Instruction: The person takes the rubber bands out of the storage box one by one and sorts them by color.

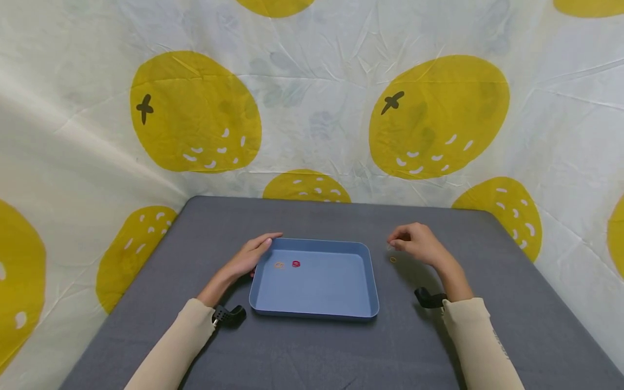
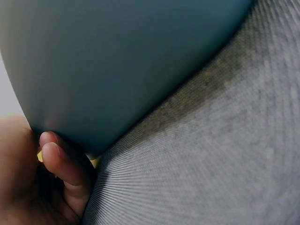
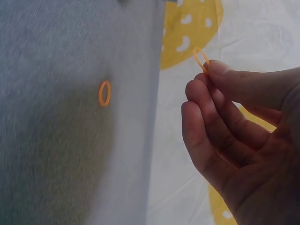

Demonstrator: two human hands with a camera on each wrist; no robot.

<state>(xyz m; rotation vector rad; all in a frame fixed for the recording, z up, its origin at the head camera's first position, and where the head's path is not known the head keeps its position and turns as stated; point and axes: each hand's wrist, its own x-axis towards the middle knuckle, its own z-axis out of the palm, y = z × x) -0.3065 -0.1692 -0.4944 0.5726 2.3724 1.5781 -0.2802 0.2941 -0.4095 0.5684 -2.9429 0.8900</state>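
Observation:
A shallow blue tray (image 1: 317,292) lies on the table, and my left hand (image 1: 249,255) holds it at its far left corner. In the left wrist view, the fingers (image 2: 61,161) of that hand are bent against the tray's outer wall (image 2: 103,75). My right hand (image 1: 416,242), raised to the right of the tray, pinches a small orange rubber band (image 3: 200,58) between thumb and fingertips. Another orange rubber band (image 1: 392,260) lies on the table below this hand. Inside the tray, towards the far left, are red rubber bands (image 1: 296,264) and pale orange rubber bands (image 1: 279,265).
A dark grey cloth covers the table (image 1: 302,357). Behind and beside it hangs a white curtain (image 1: 312,119) printed with yellow fruit shapes. Black wrist cameras sit on both forearms, the left wrist camera (image 1: 231,316) close to the tray's left side.

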